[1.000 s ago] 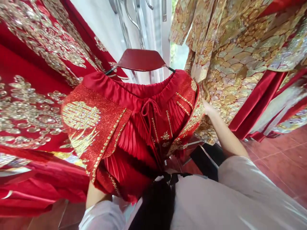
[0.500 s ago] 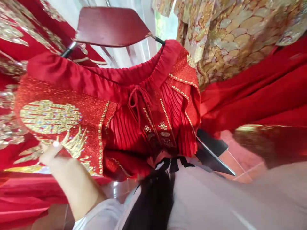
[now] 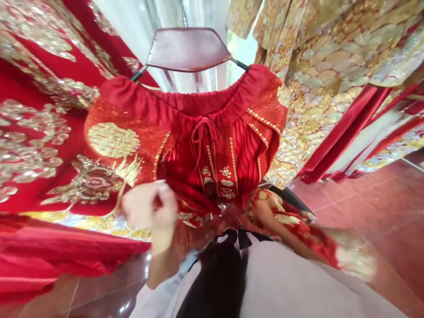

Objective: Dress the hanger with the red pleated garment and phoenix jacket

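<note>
A red skirt (image 3: 232, 128) with gold embroidery, pleated panels and a gathered, tied waistband hangs in front of me from a hanger (image 3: 188, 48) with a wide dark-red middle piece. My left hand (image 3: 149, 205), smeared by motion, is closed at the skirt's lower left side, thumb bent against the fingers. At the lower right, my right hand (image 3: 261, 210) is closed on bunched skirt cloth, which partly hides its fingers. More red and gold cloth (image 3: 314, 238) hangs beside that forearm.
Red cloth with silvery-gold beading (image 3: 29, 141) hangs close on the left. A gold scale-patterned garment (image 3: 318, 79) hangs on the right, near red cloth (image 3: 344, 132). Pale sheer curtains (image 3: 205, 13) are behind. Reddish tiles (image 3: 374, 221) cover the floor.
The skirt and hanger appear smaller and farther right at their left side. My left hand has moved right and curled in. My right hand has come into view with embroidered cloth around it.
</note>
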Demonstrator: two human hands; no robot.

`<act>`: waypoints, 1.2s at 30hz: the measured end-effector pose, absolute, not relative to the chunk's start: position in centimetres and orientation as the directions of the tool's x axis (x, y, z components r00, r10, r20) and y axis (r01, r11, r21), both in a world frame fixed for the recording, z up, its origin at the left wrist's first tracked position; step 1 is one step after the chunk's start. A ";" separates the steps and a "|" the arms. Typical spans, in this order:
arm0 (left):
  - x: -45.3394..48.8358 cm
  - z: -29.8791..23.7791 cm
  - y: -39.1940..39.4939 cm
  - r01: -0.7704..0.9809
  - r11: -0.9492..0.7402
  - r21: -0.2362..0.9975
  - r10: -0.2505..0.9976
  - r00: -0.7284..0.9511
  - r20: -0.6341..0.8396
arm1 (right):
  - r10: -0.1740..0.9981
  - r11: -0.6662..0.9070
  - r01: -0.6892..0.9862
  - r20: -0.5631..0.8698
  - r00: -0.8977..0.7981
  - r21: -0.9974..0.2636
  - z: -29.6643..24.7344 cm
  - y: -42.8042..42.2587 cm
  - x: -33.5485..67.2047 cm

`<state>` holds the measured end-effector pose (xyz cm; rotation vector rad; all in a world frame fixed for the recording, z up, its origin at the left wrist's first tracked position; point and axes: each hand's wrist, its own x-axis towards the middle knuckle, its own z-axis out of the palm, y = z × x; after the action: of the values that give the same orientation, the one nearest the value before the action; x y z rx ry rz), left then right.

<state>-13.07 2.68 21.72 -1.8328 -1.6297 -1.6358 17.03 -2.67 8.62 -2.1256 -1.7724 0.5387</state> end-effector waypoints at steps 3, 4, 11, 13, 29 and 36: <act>-8.3 20.1 4.1 0.811 -0.468 0.351 0.540 -0.052 0.840 | 0.935 -0.297 0.906 -0.285 0.212 -0.300 5.2 -4.6 14.3; -7.0 19.7 5.1 0.820 -0.446 0.359 0.577 -0.043 0.815 | 0.913 -0.323 0.913 -0.335 0.231 -0.250 4.6 -4.9 14.2; -6.1 18.1 8.0 0.909 -0.118 0.401 0.877 -0.094 0.471 | 0.848 -0.268 0.954 -0.502 0.168 -0.133 7.6 -1.9 16.5; -6.9 16.7 6.5 0.947 0.005 0.322 0.968 -0.086 0.236 | 0.874 -0.228 0.963 -0.466 0.135 -0.147 10.1 -0.5 16.7; -5.7 28.2 6.0 0.777 -0.583 0.236 0.744 0.395 0.539 | 0.553 0.729 0.674 0.682 -0.478 -0.119 27.9 10.6 12.2; -7.4 28.5 6.1 0.643 -0.766 0.012 0.580 0.682 0.446 | 0.540 0.753 0.618 0.747 -0.388 -0.224 27.1 8.5 14.0</act>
<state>-7.36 6.06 28.46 -2.7453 -1.0042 -0.6527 14.03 8.53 27.09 -0.8687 -2.0752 -0.1139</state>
